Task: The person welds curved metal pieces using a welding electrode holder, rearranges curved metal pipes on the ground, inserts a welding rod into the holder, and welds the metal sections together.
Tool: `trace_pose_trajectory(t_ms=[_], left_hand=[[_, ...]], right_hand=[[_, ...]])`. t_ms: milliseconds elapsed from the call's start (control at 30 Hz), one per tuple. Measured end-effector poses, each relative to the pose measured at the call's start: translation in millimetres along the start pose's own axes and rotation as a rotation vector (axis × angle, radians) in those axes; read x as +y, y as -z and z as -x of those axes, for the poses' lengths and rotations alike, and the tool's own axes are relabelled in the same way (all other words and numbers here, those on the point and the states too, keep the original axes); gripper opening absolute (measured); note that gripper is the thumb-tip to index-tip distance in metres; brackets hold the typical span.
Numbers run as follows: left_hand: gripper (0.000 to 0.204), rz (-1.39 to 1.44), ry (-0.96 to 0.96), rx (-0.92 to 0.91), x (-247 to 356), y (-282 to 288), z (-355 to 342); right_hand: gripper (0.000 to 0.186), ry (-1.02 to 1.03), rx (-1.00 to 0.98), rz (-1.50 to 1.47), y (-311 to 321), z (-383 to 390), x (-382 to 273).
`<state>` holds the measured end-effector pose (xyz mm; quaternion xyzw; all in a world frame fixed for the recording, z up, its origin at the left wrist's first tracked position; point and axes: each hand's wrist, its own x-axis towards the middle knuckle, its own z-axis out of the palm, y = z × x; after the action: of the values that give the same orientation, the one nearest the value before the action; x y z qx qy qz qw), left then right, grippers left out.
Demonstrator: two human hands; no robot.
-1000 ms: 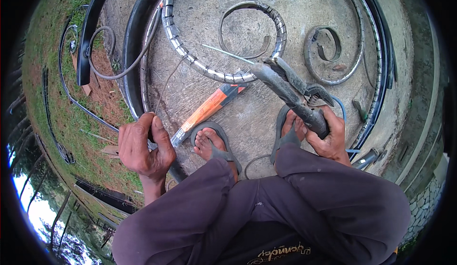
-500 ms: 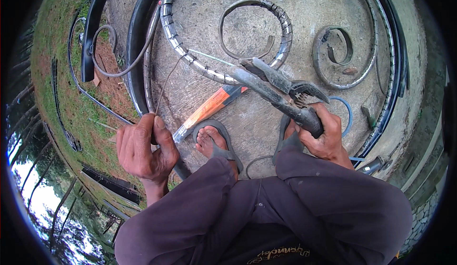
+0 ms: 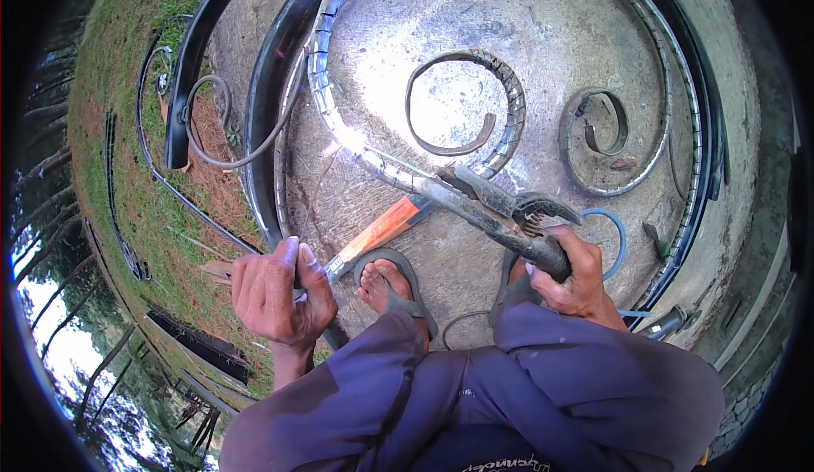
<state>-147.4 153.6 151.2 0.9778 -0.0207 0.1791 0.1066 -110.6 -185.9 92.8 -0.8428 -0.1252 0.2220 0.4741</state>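
Ground: I see a rough concrete slab [image 3: 543, 40], pale and scuffed, with grass [image 3: 127, 158] to my left; it looks gritty enough that little would slide on it.
Room: tight, by my reading. I am crouched with both sandalled feet on the slab, knees [image 3: 475, 387] filling the lower view, and ironwork on all sides.
Long banded bar [image 3: 339, 124]: a curved strip of twisted steel that sweeps from the top edge down toward the tool. I judge it heavy and stiff, awkward to shift alone.
Scrolls: a large banded scroll [image 3: 500, 108] and a smaller one [image 3: 585, 141] lie flat on the slab, well apart from my hands. Rigid, rough-edged, probably hot near any fresh weld.
Welding holder [image 3: 500, 209]: dark, long, with a sprung clamp at its head, lying across the lower end of the bar. It seems solid and moderately heavy; its insulated handle is the place to grip.
Right hand [image 3: 581, 277]: fingers wrapped tight around the holder's handle.
Blue cable [image 3: 615, 230]: loops just behind that hand; limp and likely to snag.
Hammer [image 3: 377, 230]: orange handle, lying on the slab between my left hand and the bar, untouched.
Left hand [image 3: 275, 290]: fingers curled round a dark bar edge at the slab's rim.
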Motion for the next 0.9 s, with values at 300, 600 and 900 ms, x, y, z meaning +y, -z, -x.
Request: trace_pose_trajectory(t_ms=[300, 600, 900], left_hand=[[0.009, 0.021, 0.014, -0.066, 3.2, 4.7, 2.0], [0.006, -0.021, 0.101, 0.083, 0.0, 2.5, -4.6], [0.007, -0.017, 0.038, 0.105, -7.0, -10.5, -16.1]], right_hand=[[0.039, -0.003, -0.008, -0.013, 2.3, 0.6, -1.8], [0.031, -0.019, 0.105, -0.045, 2.2, -6.3, -14.2], [0.025, -0.013, 0.122, -0.015, -14.5, -17.3, -15.6]])
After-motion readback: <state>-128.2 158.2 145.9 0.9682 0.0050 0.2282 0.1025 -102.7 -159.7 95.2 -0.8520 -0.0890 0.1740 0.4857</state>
